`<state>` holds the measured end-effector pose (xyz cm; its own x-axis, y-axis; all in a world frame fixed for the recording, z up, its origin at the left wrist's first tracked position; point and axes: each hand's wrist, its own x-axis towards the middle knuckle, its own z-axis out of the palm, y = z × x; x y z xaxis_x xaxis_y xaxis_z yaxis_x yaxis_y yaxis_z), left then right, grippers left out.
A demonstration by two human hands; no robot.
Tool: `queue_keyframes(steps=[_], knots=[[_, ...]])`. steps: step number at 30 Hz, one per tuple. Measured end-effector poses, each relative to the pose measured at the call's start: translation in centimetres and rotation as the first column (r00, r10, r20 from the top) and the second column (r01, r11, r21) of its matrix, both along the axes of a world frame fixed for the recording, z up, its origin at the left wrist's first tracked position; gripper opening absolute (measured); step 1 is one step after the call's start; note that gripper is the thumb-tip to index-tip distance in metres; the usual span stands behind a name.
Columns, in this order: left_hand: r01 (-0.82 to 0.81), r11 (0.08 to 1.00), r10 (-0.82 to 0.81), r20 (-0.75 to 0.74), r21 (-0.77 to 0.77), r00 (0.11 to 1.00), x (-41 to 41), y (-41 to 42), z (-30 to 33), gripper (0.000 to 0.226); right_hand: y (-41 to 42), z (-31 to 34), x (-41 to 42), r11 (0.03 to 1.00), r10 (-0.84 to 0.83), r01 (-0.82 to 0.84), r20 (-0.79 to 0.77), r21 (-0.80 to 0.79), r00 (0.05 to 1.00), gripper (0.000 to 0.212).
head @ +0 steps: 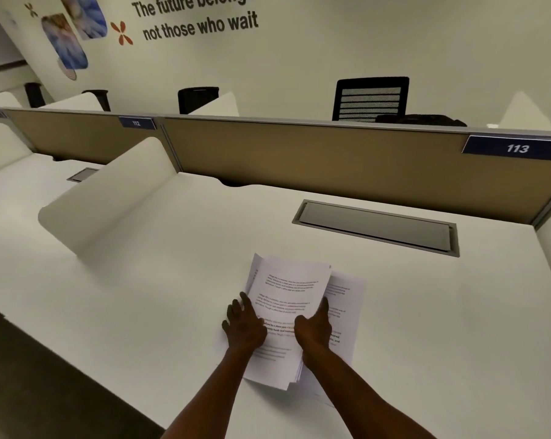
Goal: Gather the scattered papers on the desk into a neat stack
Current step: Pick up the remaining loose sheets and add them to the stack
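A loose pile of printed white papers (291, 289) lies on the white desk (147, 280), near its front middle. The sheets overlap unevenly, and one sheet (347, 296) sticks out to the right from under the top ones. My left hand (244, 326) presses flat on the pile's left edge, fingers spread. My right hand (314, 326) rests on the top sheets at the right side, its thumb toward the middle and its fingers over the sheet's right edge. The lower part of the pile is hidden by both hands.
A grey cable hatch (375, 228) is set into the desk behind the papers. A tan partition (299, 153) labelled 113 closes the back. A curved white divider (109, 198) stands at the left. Black chairs (371, 98) sit beyond the partition.
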<state>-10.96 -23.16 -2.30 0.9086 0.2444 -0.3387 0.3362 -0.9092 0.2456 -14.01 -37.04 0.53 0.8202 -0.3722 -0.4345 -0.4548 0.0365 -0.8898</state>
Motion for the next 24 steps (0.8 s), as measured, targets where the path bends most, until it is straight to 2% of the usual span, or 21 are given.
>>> queue_keyframes(steps=[5,10,12,14,16,17,18,20,22,24], knots=[[-0.018,0.999,0.020,0.042,-0.043,0.999,0.0,0.7,-0.4,0.077,-0.1,1.1,-0.3,0.997,0.081,-0.081,0.077,0.006,0.994,0.075],[-0.187,0.917,0.251,0.146,-0.352,0.957,0.6,1.8,0.1,0.082,0.3,3.4,-0.8,0.967,0.242,-0.210,0.263,-0.144,0.934,0.068],[-0.237,0.808,0.356,0.127,-0.539,0.926,1.0,2.6,0.7,0.089,0.6,4.2,-1.3,0.950,0.297,-0.239,0.343,-0.202,0.891,0.066],[-0.249,0.600,0.457,0.071,-0.760,0.886,1.3,3.7,1.4,0.089,1.1,4.7,-2.2,0.921,0.365,-0.256,0.422,-0.294,0.830,0.064],[-0.217,0.372,0.509,0.003,-0.903,0.861,1.7,4.6,1.7,0.077,1.8,4.7,-3.3,0.891,0.432,-0.281,0.476,-0.356,0.766,0.064],[-0.208,0.299,0.524,-0.022,-0.931,0.852,1.7,4.8,1.7,0.067,2.2,4.6,-3.8,0.883,0.450,-0.292,0.488,-0.367,0.748,0.065],[-0.202,0.268,0.536,-0.028,-0.942,0.843,1.6,5.0,1.7,0.057,2.5,4.4,-4.2,0.881,0.454,-0.292,0.491,-0.372,0.743,0.065],[-0.194,0.292,0.538,-0.007,-0.937,0.843,1.5,5.1,1.6,0.044,2.8,4.2,-4.5,0.898,0.411,-0.248,0.492,-0.363,0.768,0.058],[-0.195,0.349,0.512,0.013,-0.916,0.859,1.3,5.0,1.7,0.045,2.4,3.9,-4.2,0.930,0.316,-0.161,0.498,-0.329,0.807,0.044],[-0.183,0.456,0.489,0.073,-0.871,0.869,1.2,4.6,2.2,0.043,1.5,3.8,-3.7,0.954,0.232,-0.106,0.469,-0.280,0.852,0.037]])
